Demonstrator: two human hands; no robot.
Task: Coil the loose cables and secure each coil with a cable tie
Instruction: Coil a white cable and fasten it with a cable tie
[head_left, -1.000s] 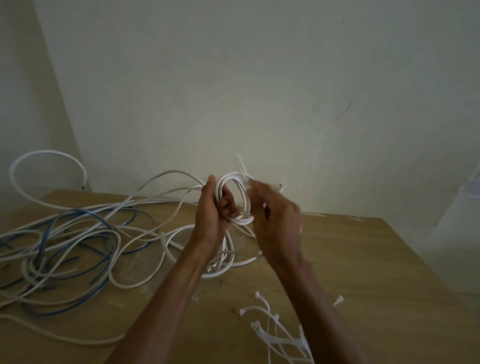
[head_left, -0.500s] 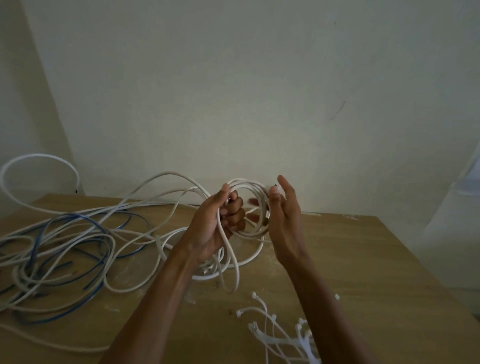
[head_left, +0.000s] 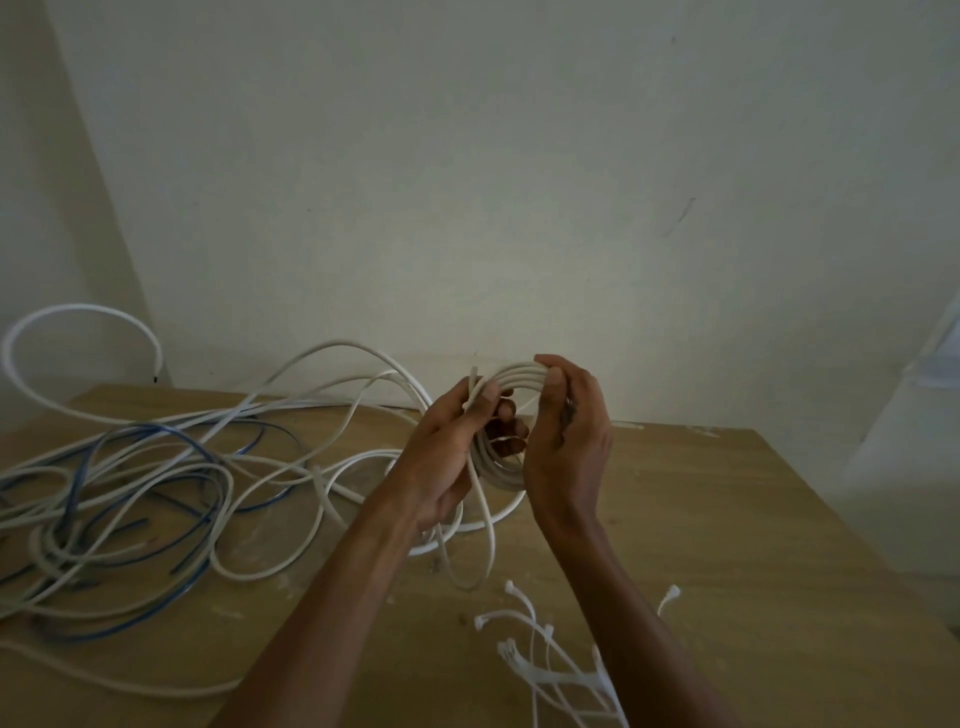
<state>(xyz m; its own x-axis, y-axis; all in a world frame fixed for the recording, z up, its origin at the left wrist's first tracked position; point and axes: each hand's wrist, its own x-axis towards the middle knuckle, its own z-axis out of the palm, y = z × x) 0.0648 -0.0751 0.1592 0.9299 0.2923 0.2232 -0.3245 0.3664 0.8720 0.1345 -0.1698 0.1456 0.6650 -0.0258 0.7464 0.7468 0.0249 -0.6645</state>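
A small coil of white cable (head_left: 511, 375) is held up above the wooden table (head_left: 701, 519). My left hand (head_left: 447, 457) grips the coil's left side, thumb pressed on the strands. My right hand (head_left: 566, 431) curls around the coil's right side, thumb on its top. A loose white loop (head_left: 485, 545) hangs from the coil down to the table. White cable ties (head_left: 550, 660) lie in a bunch at the near edge, below my right forearm.
A tangle of white and blue cables (head_left: 130, 499) spreads over the table's left half, one white loop (head_left: 78, 317) arching up past the back left corner. A pale wall stands right behind the table. A single tie (head_left: 669, 596) lies to the right.
My right hand, open with fingers up half a second ago, has closed around the coil's right side. The coil has gained turns and the hanging loop has dropped lower.
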